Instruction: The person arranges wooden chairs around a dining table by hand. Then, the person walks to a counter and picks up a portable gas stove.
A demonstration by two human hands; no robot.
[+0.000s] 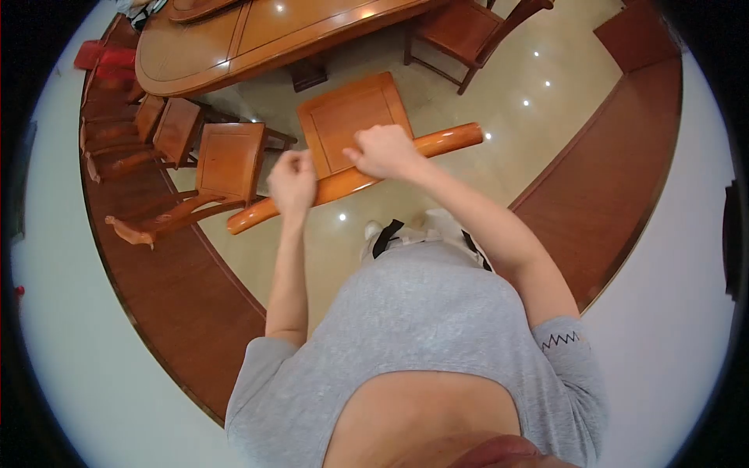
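A wooden chair [355,121] stands in front of me, with its glossy orange-brown top rail [347,184] crossing below my hands. My left hand [293,184] is over the left part of the rail, its fingers curled in and pressed together. Over the middle of the rail is my right hand [384,151], closed like a fist with the thumb side toward the left hand. The two hands are a short way apart. Whatever may be inside either hand is too small or hidden to make out. Whether they touch the rail cannot be told.
A large wooden table [257,39] stands beyond the chair. Another chair [228,160] is close on the left, with several more behind it. One more chair [468,35] is at the upper right. Brown wall panelling [601,179] curves along both sides of the shiny tiled floor [507,148].
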